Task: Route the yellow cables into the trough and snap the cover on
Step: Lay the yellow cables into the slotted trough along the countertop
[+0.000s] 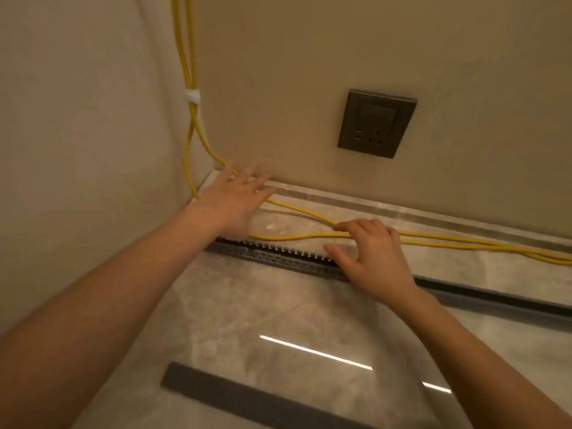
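Observation:
Two yellow cables point(305, 212) come down the wall corner, held by a white clip point(192, 96), and run rightward across the marble floor. A dark grey slotted trough point(288, 258) lies on the floor in front of them. Its flat grey cover point(247, 397) lies apart, nearer to me. My left hand point(235, 202) reaches toward the corner with fingers straight and spread over the cables. My right hand point(371, 255) sits over the trough, its bent fingertips on the cables, thumb by the trough edge. Whether it grips a cable is unclear.
A dark wall socket point(376, 123) sits on the back wall above a stone skirting strip point(402, 209). The left wall meets it at the corner. The glossy floor reflects a light strip point(315, 352).

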